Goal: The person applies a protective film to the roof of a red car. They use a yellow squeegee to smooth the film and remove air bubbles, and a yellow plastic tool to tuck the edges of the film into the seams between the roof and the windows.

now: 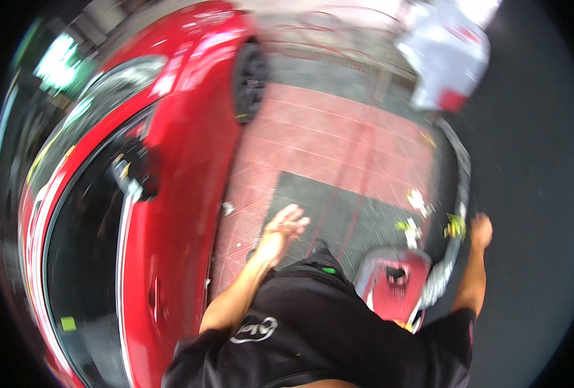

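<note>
My left hand [285, 230] is held in front of my body over the dark floor tiles, fingers stretched out and apart, with nothing seen in it. To the right, my right hand [482, 231] is curled in front of a large dark grey surface [532, 187]. Its fingers are blurred, and whatever they may hold is hidden. A crumpled yellow-green piece [455, 226] is just left of that hand, beside a pale, wrinkled strip [460, 161] along the dark surface's edge. I cannot make out whether the hand touches that surface.
A red car [190, 161] fills the left, its front wheel [250, 81] at the far end. Near my right leg is a red tray-like piece [400, 291] with a dark object on it. White-and-red sheeting [445, 55] hangs at the far right, and thin hoses [332, 16] lie farther off.
</note>
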`<state>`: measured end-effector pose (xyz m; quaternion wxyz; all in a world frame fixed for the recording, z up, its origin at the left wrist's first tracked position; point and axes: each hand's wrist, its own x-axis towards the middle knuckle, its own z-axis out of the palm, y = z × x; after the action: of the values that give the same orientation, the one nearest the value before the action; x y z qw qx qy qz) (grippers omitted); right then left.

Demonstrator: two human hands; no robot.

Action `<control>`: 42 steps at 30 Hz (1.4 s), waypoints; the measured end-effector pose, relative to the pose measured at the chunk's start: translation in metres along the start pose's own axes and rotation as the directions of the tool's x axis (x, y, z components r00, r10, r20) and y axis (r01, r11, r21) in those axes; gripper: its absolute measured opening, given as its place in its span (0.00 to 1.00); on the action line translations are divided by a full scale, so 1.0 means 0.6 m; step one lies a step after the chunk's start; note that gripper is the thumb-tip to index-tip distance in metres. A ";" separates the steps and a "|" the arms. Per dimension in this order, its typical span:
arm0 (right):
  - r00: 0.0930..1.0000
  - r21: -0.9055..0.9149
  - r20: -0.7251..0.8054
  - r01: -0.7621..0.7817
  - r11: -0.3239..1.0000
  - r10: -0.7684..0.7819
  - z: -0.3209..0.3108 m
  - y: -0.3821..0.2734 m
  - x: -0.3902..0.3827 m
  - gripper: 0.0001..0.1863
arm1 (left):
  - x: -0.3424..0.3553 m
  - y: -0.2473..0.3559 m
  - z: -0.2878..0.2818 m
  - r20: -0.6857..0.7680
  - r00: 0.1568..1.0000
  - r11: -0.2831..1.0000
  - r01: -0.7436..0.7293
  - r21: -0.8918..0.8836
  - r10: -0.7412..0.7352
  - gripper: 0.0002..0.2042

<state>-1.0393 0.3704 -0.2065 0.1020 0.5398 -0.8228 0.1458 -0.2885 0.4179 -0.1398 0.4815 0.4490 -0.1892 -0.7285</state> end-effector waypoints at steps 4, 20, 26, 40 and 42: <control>0.987 0.112 0.158 -0.045 0.993 0.027 0.077 -0.179 -0.041 0.16 | -0.001 -0.030 0.002 -0.050 0.994 0.991 -0.098 -0.089 0.094 0.26; 0.101 0.536 0.509 -0.814 0.223 -0.855 -0.216 -1.121 -0.456 0.30 | -0.157 0.105 -0.057 -0.203 0.672 0.701 -0.668 0.248 0.712 0.41; -0.262 0.224 0.141 -0.931 0.288 -0.955 -0.185 -1.232 -0.657 0.37 | -0.284 0.097 -0.181 -0.131 0.482 0.310 -0.314 0.897 0.866 0.44; 0.001 0.516 0.552 -0.786 0.341 -0.834 -0.305 -1.495 -0.854 0.32 | -0.659 0.115 -0.404 0.082 0.705 0.511 -0.584 0.630 0.704 0.38; 0.080 0.601 0.628 -0.682 0.417 -0.774 -0.310 -1.501 -0.864 0.27 | -0.715 0.140 -0.428 -0.033 0.772 0.610 -0.474 0.636 0.635 0.29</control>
<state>-0.0052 0.5430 -0.0839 -0.7894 0.4616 -0.3776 0.1456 0.0280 0.7926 -0.0124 0.5387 0.5840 -0.4740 -0.3796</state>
